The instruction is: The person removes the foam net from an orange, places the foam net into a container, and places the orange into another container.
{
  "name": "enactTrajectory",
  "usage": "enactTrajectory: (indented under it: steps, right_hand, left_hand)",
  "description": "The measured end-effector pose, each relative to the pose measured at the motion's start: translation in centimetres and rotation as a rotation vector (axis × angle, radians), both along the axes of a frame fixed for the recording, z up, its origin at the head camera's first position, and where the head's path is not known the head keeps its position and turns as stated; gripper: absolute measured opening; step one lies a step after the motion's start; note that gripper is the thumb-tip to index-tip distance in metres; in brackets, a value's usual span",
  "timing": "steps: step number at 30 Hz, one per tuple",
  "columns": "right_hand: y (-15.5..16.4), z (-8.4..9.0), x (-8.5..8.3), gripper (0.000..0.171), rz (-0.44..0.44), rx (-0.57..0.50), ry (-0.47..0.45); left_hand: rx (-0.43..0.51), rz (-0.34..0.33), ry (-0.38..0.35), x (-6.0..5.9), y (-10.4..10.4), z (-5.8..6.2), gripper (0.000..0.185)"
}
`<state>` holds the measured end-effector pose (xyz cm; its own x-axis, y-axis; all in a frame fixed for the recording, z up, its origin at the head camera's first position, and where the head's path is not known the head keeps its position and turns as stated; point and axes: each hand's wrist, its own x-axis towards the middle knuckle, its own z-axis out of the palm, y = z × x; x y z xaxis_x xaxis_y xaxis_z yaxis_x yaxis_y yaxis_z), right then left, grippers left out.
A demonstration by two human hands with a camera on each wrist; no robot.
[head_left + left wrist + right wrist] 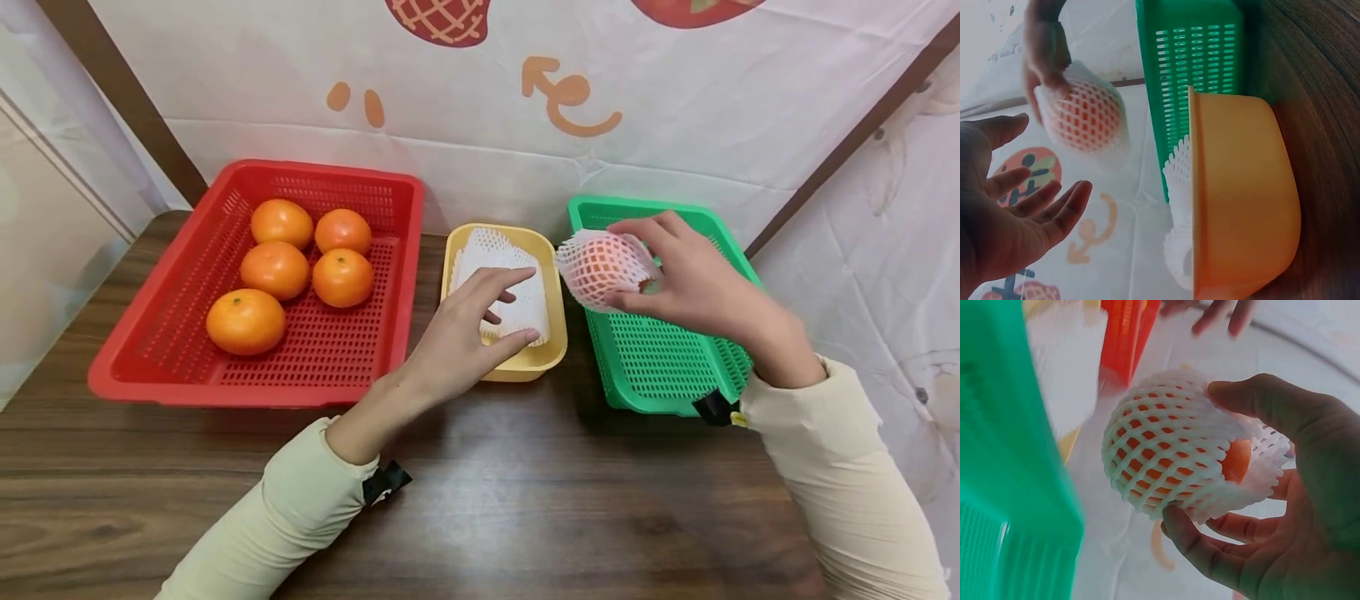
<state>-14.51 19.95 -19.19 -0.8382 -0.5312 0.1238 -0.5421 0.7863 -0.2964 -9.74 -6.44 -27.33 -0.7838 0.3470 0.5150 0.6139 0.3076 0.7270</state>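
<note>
Wooden table [525,500]; right hand [697,283] grips netted orange [600,267].

A: State the order of containers on the table [480,500].

B: Three stand in a row across the middle of the frame, against the backdrop sheet [675,108] behind them. The large basket [150,333] is at the left, the small tub [551,333] is in the centre, and the second basket [660,367] is at the right.

A: Contents?

B: Five oranges [307,267] lie in the large basket, toward its rear left. A stack of foam nets [491,258] lies in the tub.

A: Position of the hands?

B: The left hand [457,337] is over the tub's front, above the nets. The right hand [697,279] is over the second basket's rear left, holding a netted orange [600,268] above the gap between tub and basket.
</note>
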Motion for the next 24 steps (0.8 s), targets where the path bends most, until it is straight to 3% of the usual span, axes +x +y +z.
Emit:
enactTrajectory:
  steps: [11,17,20,24]
  right_hand:
    - [-2.9,-0.7,3.2,0.066,0.195,-0.047,0.012]
    - [-5.0,-1.4,4.8,0.068,0.243,-0.128,0.036]
    - [-5.7,-2.4,5.6,0.064,0.241,-0.191,0.065]
    - [-6.3,-4.5,6.8,0.059,0.238,-0.290,0.072]
  left_hand:
    - [0.004,-0.015,0.043,0.4,-0.1,-0.8,0.072]
    - [0.001,-0.038,0.072,1.9,-1.0,-1.3,0.079]
    - [-0.010,-0.021,-0.008,3.1,-1.6,-1.8,0.086]
    - [0.004,-0.022,-0.204,5.0,-2.3,-2.5,0.088]
